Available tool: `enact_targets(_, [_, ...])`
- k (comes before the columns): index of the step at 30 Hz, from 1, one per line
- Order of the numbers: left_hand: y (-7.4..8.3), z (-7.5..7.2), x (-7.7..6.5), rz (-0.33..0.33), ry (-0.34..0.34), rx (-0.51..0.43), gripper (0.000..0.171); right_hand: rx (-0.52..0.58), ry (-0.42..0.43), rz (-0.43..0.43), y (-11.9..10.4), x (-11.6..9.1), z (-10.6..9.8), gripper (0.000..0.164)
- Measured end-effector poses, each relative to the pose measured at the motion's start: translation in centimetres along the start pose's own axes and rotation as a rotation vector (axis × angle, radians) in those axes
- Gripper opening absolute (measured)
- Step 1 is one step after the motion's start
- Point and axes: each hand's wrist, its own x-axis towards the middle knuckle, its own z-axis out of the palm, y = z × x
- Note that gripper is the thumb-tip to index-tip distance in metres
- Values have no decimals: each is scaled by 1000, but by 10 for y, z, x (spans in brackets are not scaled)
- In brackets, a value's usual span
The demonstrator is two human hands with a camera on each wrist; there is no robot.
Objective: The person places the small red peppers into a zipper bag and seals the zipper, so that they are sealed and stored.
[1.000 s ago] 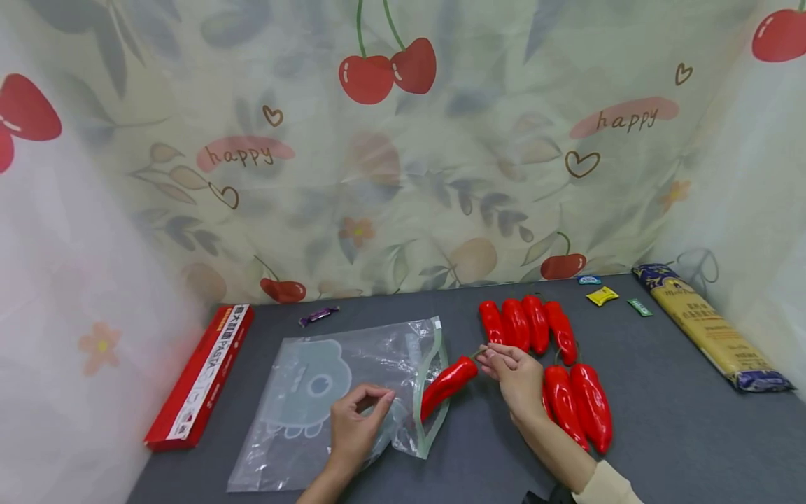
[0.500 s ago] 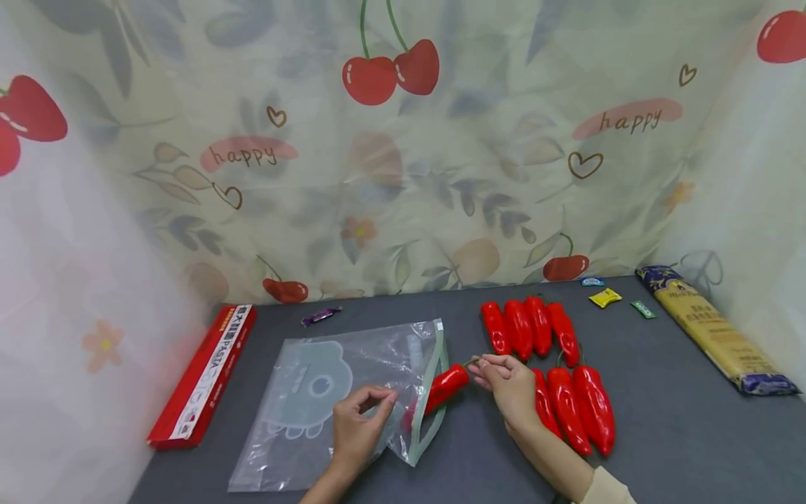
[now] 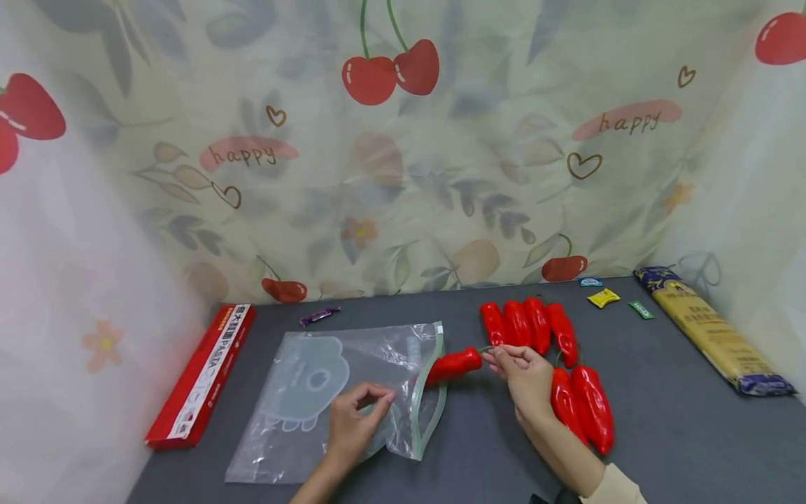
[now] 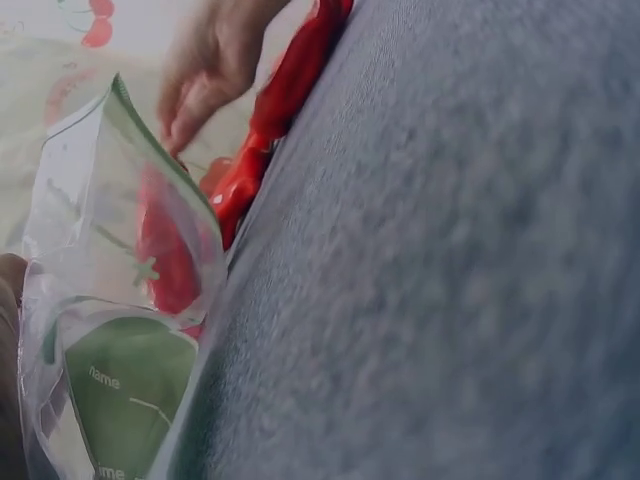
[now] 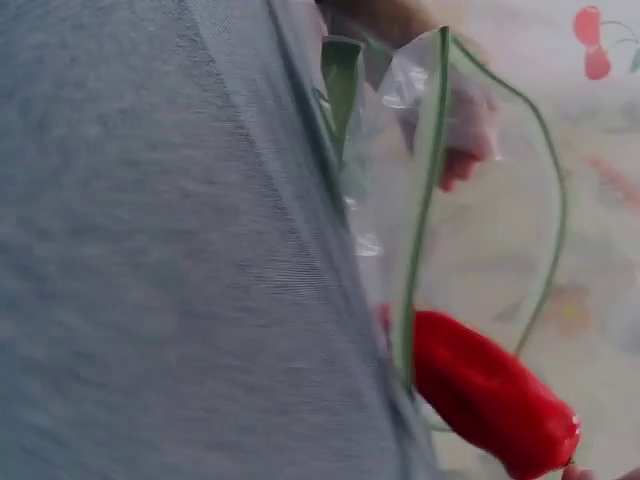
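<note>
My left hand (image 3: 355, 418) pinches the upper layer of a clear zip bag (image 3: 277, 455) between thumb and forefinger. The bag's green-edged mouth (image 3: 417, 413) gapes toward the right. With thumb and fingertips, my right hand (image 3: 529, 381) pinches the green stem of a shiny red chili pepper (image 3: 456, 365). The pepper lies almost level, its lower end inside the mouth and its stem end outside. Through the clear film, the left wrist view shows the pepper (image 4: 168, 255). In the right wrist view, the pepper (image 5: 490, 395) crosses the green rim.
Several red peppers (image 3: 535, 325) lie in a row behind my right hand, with more peppers (image 3: 592, 409) beside its wrist. A red pasta box (image 3: 201, 378) lies left, a yellow pasta packet (image 3: 718, 332) right. Small wrapped candies, such as a yellow one (image 3: 603, 297), lie near the back.
Over the last half second my right hand has drawn the pepper slightly back and right, so more of it shows outside the bag and it lies more level. My left hand stays almost still.
</note>
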Motion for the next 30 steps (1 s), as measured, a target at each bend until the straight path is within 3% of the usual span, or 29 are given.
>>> enact_targets(5, [1,3,0,13,21,-13,10,-89,-46,179,-4,-14,14,32])
enact_targets(10, [3,4,-1,4,16,-41,8,-125,-114,273,5,-19,29,23])
enact_targets(17, [3,4,-3,-3,-15,-67,8,-53,-262,319,16,-23,53,28])
enact_targets(21, [1,4,-3,46,-5,-117,8,-49,-356,319,19,-28,61,33])
enact_targets(24, [0,4,-2,71,10,-150,9,-53,-433,316,19,-30,61,37])
enact_targets(30, [0,4,-3,38,23,-140,9,-16,-491,308,18,-29,52,42])
